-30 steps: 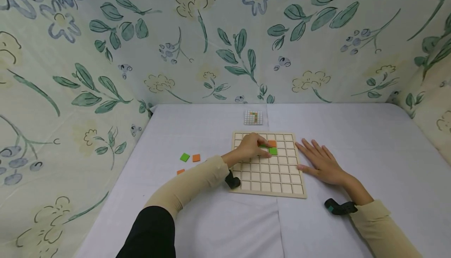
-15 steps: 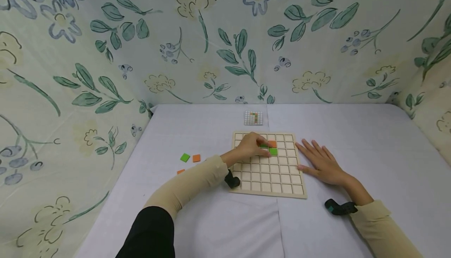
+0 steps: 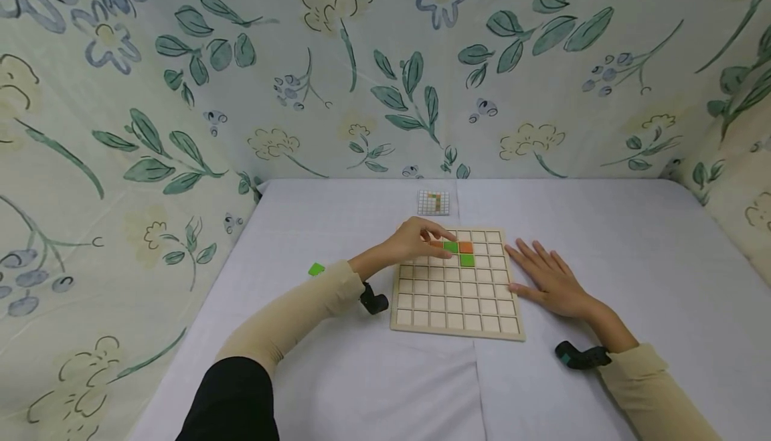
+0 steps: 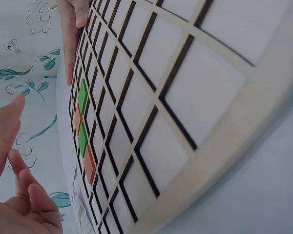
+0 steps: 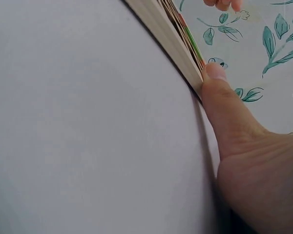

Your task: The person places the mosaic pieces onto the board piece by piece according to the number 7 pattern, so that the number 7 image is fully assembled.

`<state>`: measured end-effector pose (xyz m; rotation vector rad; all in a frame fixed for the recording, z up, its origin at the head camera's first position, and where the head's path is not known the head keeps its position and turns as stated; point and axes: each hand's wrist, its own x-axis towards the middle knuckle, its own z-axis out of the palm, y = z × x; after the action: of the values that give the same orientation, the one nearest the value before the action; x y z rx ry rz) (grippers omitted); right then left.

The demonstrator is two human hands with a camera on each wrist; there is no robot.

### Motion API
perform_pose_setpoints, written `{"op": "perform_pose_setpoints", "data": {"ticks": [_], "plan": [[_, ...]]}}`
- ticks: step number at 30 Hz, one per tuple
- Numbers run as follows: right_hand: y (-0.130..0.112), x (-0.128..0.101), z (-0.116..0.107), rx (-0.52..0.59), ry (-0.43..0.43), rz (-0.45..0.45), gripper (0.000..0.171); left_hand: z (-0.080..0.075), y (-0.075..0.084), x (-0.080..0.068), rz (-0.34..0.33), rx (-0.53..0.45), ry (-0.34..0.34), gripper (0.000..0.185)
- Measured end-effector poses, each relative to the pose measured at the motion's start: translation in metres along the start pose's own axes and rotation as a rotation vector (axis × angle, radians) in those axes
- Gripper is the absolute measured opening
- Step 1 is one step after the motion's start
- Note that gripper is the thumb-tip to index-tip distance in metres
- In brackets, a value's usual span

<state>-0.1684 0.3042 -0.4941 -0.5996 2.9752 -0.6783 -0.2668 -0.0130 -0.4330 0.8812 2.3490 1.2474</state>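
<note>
Across the white-clothed table (image 3: 361, 387), taking the gridded wooden board (image 3: 454, 304) as a clock face, the head view shows an upper green tile (image 3: 450, 247), an orange tile (image 3: 466, 247) and a lower green tile (image 3: 467, 261) set in cells near 12 o'clock. At 11 the left hand (image 3: 414, 239) hovers over the board; at 3 the right hand (image 3: 551, 287) lies spread; just beyond 12 is a small gridded card (image 3: 434, 203). Off at 9, beside the left sleeve (image 3: 301, 324), lies a loose green tile (image 3: 316, 269). The left wrist view adds an end orange tile (image 4: 89, 165) next to the upper green one, and shows the left grip empty, fingers parted, apart from the board. In the right wrist view the right thumb (image 5: 216, 73) rests against the board's 3 o'clock edge, that grip holding nothing. The step seems to be copying the card's pattern, between placements; the next move probably calls for the left hand to reach toward 9, pinch the loose tile and seat it where the card indicates.
</note>
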Motion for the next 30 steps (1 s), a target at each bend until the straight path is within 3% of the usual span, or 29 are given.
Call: {"op": "perform_pose_setpoints", "data": {"ticks": [5, 16, 21, 30], "plan": [[0.000, 0.000, -0.001, -0.006, -0.002, -0.001, 0.081, -0.020, -0.002, -0.011, 0.023, 0.020, -0.035, 0.032], [0.001, 0.000, 0.000, -0.005, 0.001, -0.005, 0.081, -0.063, -0.010, -0.044, 0.032, 0.017, -0.010, 0.032], [0.000, 0.000, -0.001, -0.001, 0.004, -0.002, 0.081, -0.074, -0.015, -0.057, -0.005, 0.032, 0.012, 0.031], [-0.001, 0.001, 0.000, 0.003, -0.006, -0.002, 0.080, -0.089, -0.040, -0.086, -0.058, 0.072, 0.024, 0.036]]}}
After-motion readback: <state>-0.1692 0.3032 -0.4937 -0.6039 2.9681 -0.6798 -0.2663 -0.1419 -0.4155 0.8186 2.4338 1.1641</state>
